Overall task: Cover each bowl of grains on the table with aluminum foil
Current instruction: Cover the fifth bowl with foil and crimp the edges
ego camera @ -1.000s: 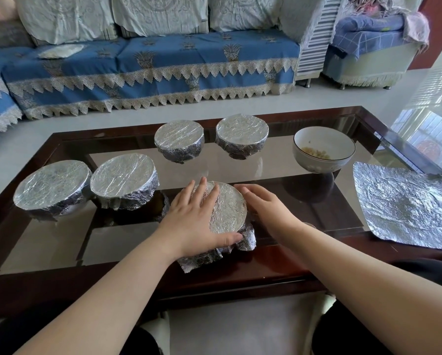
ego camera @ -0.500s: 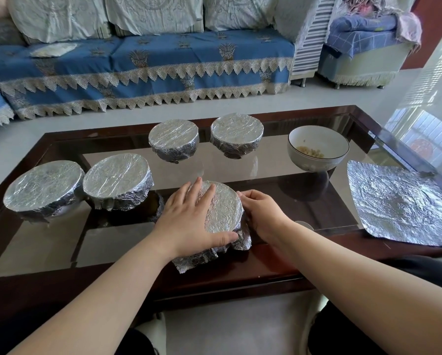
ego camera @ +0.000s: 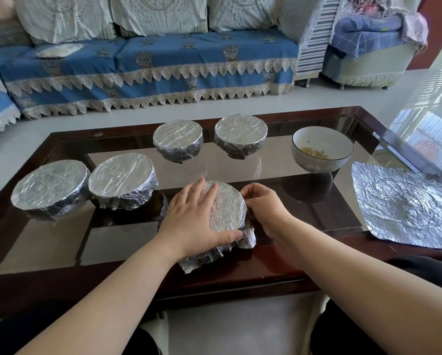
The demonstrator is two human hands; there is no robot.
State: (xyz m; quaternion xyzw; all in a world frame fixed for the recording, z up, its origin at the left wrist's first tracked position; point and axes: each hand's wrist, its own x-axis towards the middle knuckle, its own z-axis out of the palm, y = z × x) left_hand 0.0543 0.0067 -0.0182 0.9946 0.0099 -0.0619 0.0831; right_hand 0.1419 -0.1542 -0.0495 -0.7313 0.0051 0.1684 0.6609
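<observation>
A foil-covered bowl (ego camera: 227,208) stands near the table's front edge. My left hand (ego camera: 194,216) lies flat on its top, thumb along the near rim. My right hand (ego camera: 263,206) curls round the bowl's right side, fingers pressing the foil against the wall. Loose foil flaps (ego camera: 202,257) stick out below the bowl at the front. Several other foil-covered bowls stand behind: two at the left (ego camera: 50,185) (ego camera: 122,183) and two at the back (ego camera: 178,139) (ego camera: 240,134). An uncovered white bowl (ego camera: 322,149) holding some grains sits at the back right. A flat foil sheet (ego camera: 404,203) lies at the right.
The dark wooden table with a glass top (ego camera: 253,165) has its front edge just past my forearms. A blue-covered sofa (ego camera: 148,70) runs along the back, and an armchair (ego camera: 368,49) stands at the far right. Pale floor lies between sofa and table.
My right hand has gone from lying flat beside the bowl to curling round its right side and pressing the foil in. My left hand stays flat on top.
</observation>
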